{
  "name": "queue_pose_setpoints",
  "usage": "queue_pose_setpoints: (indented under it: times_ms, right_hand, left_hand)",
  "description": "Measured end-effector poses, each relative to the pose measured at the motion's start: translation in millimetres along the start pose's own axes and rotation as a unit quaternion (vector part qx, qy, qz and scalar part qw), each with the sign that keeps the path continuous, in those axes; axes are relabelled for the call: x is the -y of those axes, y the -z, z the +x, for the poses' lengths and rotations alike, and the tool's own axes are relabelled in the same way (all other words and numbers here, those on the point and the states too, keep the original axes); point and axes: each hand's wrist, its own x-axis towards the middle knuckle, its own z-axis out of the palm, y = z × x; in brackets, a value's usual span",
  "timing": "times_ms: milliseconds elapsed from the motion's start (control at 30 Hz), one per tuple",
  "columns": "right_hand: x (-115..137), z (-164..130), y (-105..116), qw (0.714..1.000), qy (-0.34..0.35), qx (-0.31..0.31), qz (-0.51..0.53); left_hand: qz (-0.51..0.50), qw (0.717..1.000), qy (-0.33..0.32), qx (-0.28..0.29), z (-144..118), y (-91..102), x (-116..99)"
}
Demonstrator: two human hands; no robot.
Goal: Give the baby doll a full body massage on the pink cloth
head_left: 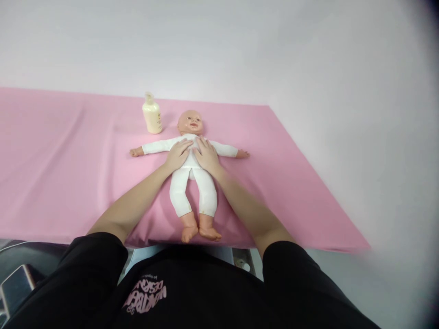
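Observation:
A baby doll (190, 175) in a white suit lies on its back, head away from me, arms stretched out to both sides and feet near the table's front edge. My left hand (179, 154) rests flat on the left of its chest, fingers extended inward. On the other side of the chest lies my right hand (206, 155), open, its fingers pointing up toward the doll's neck. The fingertips of both hands come close together at the middle of the chest. Neither hand grips anything.
A cream pump bottle (152, 116) stands left of the doll's head. Pink cloth (68, 164) covers the table, which meets a pale wall (219, 50) at the back. A dark-screened device (17, 288) sits low at the left.

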Motion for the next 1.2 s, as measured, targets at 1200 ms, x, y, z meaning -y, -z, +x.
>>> queue_pose_setpoints:
  times_ms: [1200]
  right_hand:
    - [22, -13, 6, 0.995, -0.047, 0.073, -0.046]
  left_hand:
    - [-0.019, 0.997, 0.055, -0.048, 2, -9.9, 22]
